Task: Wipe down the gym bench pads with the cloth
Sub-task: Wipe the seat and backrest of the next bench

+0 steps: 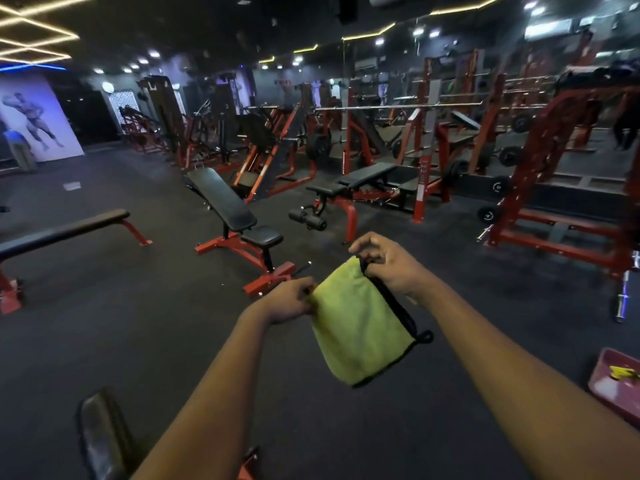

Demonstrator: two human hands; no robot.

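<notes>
A folded yellow-green cloth (358, 323) with black trim hangs in front of me at mid-height. My left hand (289, 301) pinches its upper left corner. My right hand (384, 263) pinches its upper right corner, fingers curled over the black edge. Ahead stands an incline bench (221, 199) with black pads on a red frame. A flat bench (65, 230) with a black pad lies to the left. Another adjustable bench (363, 178) stands further back on the right.
A dark pad (100, 434) sits at the bottom left near my feet. A red tray (616, 382) with a yellow item lies on the floor at the right. Red racks (561, 161), barbells and weight plates fill the back and right side. Dark rubber floor (138, 323) spreads between.
</notes>
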